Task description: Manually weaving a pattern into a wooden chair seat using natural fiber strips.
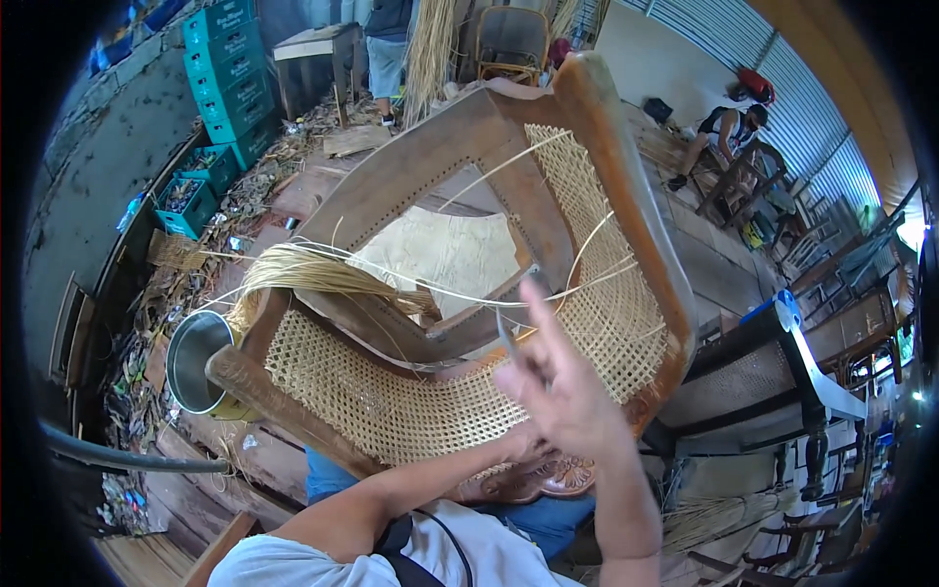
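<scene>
Steady, even tension

The chair (pixel 616 147) lies across the lap (pixel 328 474). The right hand (pixel 562 396) pinches a slim tool (pixel 507 336), index finger extended; I cannot tell the left hand's (pixel 528 445) grip. Keeping loose strands (pixel 440 290) untwisted should help.

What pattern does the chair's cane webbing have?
The cane webbing is a straw-coloured open lattice with small holes, best seen in the head view.

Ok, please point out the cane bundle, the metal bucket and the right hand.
Cane bundle (pixel 305 273), head view: middle of the strands.
Metal bucket (pixel 194 364), head view: inner wall.
Right hand (pixel 567 399), head view: middle of the hand.
</scene>
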Tool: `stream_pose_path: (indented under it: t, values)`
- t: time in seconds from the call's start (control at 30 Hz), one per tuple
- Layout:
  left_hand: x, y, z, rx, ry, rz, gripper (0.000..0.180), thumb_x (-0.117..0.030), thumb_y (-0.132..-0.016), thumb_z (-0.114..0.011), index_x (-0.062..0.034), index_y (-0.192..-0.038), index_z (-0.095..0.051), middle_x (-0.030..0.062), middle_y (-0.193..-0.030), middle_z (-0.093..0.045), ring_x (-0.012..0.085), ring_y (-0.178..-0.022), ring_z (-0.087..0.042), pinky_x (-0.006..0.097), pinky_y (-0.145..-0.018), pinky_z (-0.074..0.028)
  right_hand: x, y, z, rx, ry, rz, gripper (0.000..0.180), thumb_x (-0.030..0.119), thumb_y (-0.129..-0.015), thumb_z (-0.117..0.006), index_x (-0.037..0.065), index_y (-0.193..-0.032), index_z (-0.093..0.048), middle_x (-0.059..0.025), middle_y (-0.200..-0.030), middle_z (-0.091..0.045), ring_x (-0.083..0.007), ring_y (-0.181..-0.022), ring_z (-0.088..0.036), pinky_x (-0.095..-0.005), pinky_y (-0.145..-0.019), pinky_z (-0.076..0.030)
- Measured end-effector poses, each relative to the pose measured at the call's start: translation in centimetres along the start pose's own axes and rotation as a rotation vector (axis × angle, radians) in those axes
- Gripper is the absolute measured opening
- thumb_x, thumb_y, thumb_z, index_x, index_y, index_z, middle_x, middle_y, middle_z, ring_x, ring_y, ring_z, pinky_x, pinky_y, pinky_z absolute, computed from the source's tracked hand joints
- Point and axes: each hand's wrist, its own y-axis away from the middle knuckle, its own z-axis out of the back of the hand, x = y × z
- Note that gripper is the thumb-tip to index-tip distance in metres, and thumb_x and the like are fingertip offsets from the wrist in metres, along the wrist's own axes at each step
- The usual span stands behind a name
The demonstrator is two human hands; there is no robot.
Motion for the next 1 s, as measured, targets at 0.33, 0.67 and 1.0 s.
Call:
stream_pose_path:
  t: [0.33,0.67,1.0]
  values:
    - [-1.5,-0.5,0.9,0.033,0.524,0.210,0.016,-0.019,-0.095,-0.059,-0.0038,-0.093,-0.066,0.0046,-0.082,-0.065,0.0132,-0.076,-0.059,0.031,-0.070,-0.049,7.9,-4.7,2.6,-0.107,0.296,0.339,0.044,0.010,-0.092,-0.060,0.001,-0.135,-0.050,-0.0066,-0.089,-0.064,-0.0091,-0.078,-0.056,-0.0254,-0.073,-0.046]
    - [0.4,-1.7,4.5,0.047,0.633,0.548,0.012,-0.012,-0.094,-0.062,-0.0018,-0.095,-0.069,0.0001,-0.078,-0.064,0.0054,-0.067,-0.055,0.021,-0.058,-0.047,-17.0,13.4,0.6,-0.112,0.777,-0.832,0.017,0.018,-0.088,-0.057,0.005,-0.099,-0.060,-0.0214,-0.092,-0.067,-0.0398,-0.087,-0.065,-0.0473,-0.075,-0.052]
    - [0.7,-1.3,3.8,0.114,0.472,0.406,0.009,-0.010,-0.090,-0.067,-0.0016,-0.086,-0.065,-0.0030,-0.074,-0.058,0.0039,-0.067,-0.049,0.022,-0.060,-0.044,-21.8,13.5,-2.5,0.058,0.994,-0.786,0.018,0.012,-0.086,-0.054,-0.001,-0.084,-0.065,-0.0225,-0.082,-0.068,-0.0384,-0.079,-0.068,-0.0466,-0.073,-0.055]
